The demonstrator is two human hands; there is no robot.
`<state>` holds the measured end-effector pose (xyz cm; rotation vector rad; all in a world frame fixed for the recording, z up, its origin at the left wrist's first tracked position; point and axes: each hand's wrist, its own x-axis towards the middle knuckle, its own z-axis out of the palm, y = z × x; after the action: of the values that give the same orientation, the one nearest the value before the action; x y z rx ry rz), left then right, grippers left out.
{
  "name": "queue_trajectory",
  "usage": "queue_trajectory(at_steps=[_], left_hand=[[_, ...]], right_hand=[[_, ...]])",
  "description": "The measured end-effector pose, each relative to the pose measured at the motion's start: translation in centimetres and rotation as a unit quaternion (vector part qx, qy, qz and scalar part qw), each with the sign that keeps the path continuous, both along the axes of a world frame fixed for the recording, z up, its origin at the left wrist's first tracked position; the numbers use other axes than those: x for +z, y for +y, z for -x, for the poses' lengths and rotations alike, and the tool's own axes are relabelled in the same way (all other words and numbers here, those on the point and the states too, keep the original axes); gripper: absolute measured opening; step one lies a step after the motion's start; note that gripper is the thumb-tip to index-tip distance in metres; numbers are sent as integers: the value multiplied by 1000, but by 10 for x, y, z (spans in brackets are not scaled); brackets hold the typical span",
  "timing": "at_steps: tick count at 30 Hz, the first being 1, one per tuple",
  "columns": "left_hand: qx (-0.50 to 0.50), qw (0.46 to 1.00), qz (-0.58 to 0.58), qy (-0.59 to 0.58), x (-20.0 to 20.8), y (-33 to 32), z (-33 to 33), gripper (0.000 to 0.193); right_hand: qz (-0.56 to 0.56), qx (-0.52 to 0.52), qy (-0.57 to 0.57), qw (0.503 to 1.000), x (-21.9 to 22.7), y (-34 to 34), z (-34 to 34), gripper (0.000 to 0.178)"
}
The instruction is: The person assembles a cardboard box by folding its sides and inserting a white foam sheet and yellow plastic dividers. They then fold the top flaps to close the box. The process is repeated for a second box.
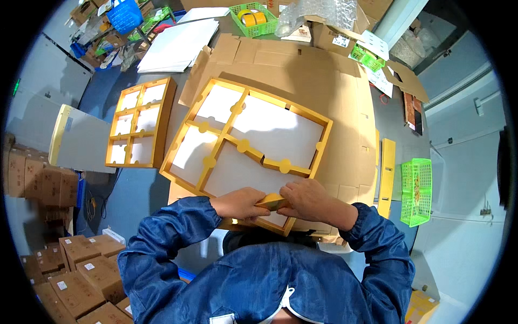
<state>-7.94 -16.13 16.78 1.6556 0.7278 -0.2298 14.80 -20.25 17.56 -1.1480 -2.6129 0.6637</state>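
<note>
Your left hand (237, 203) and right hand (310, 198), fingers (257, 211) of both pinched on a small yellow strip (272, 203), at the near side of the divided yellow tray (322, 144), cardboard (345, 102) beneath, on the desk (406, 127)

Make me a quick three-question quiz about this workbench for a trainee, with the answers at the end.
1. True or false: the left hand and right hand both grip the same yellow piece, over the near side of the larger tray.
2. How many compartments does the smaller tray, off to the left, have?
3. What is in the green basket at top centre?
A) Gloves
B) Tape rolls
C) Cups

Key: 1 true; 2 six; 3 B.
</note>
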Motion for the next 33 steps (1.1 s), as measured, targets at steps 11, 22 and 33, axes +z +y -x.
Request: queue_trajectory(at_steps=[11, 22, 33], left_hand=[[-107, 976, -190, 28, -18, -32, 16, 48], [-28, 914, -404, -16, -19, -22, 60, 51], [-17, 983, -180, 35, -13, 14, 121, 58]], right_hand=[[220, 58, -78, 971, -15, -11, 22, 46], [190, 30, -102, 976, -6, 0, 17, 40], [76, -47, -56, 994, 0, -2, -35, 35]])
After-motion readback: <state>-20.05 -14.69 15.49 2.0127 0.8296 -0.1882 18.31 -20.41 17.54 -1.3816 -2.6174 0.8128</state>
